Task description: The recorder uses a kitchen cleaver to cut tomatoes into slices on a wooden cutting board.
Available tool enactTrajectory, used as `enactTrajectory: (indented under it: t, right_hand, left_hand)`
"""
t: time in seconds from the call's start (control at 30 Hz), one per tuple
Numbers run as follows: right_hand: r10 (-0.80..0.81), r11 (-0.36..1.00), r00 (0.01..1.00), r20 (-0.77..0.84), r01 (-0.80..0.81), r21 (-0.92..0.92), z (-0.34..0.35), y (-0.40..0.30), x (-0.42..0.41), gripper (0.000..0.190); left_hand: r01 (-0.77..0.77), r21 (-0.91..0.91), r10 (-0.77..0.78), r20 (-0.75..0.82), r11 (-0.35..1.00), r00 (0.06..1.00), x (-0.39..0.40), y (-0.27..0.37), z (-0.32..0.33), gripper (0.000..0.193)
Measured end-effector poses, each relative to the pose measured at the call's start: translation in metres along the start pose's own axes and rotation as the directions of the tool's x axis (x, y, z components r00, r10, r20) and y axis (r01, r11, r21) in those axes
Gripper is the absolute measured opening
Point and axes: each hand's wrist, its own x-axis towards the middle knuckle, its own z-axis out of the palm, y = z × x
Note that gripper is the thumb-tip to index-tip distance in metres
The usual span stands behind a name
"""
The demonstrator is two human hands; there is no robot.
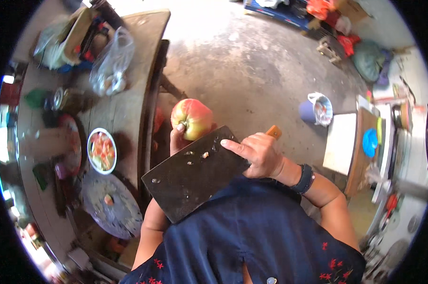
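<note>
A large tomato [192,117], red shading to yellow-green, rests in my left hand [178,140], whose thumb presses near its stem end. The broad dark blade of a cleaver [196,174] hides the rest of that hand and part of the forearm. Bits of food cling to the blade. My right hand [262,154] grips the cleaver by its orange-ended handle, with the index finger stretched along the blade. To the left, a white bowl [90,151] holds cut tomato pieces [102,149]. Beside it, a round cutting board [125,213] carries one small scrap [108,200].
A wooden table [143,42] runs along my left, bearing a clear plastic bag [109,67] and a glass jar [70,99]. A lined purple bin [308,112] stands on the concrete floor at right, near a cabinet [340,142] with a blue item [370,142] on it.
</note>
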Motion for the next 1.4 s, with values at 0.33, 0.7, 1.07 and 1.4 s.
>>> enactTrajectory:
  t: [0.33, 0.7, 1.07, 1.4]
  right_hand:
    - [0.300, 0.948, 0.918, -0.260, -0.316, -0.022, -0.046, 0.018, -0.090, 0.066]
    - [0.393, 0.852, 0.816, -0.425, -0.497, -0.166, -0.159, 0.089, -0.248, 0.063]
    - [0.494, 0.727, 0.670, -0.554, -0.668, -0.159, -0.216, 0.160, -0.340, 0.065]
    - [0.683, 0.486, 0.470, -0.558, -0.864, -0.133, -0.269, 0.235, -0.363, 0.072]
  left_hand:
    - [0.341, 0.123, -0.357, 0.149, 0.932, 0.922, 0.080, -0.085, 0.039, 0.059]
    - [0.584, 0.239, -0.620, 0.120, 0.776, 0.775, 0.147, -0.267, 0.127, 0.060]
    - [0.808, 0.276, -0.845, 0.029, 0.520, 0.534, 0.217, -0.349, 0.213, 0.057]
    - [0.616, 0.668, -0.849, 0.047, 0.418, 0.526, 0.337, -0.402, 0.252, 0.051]
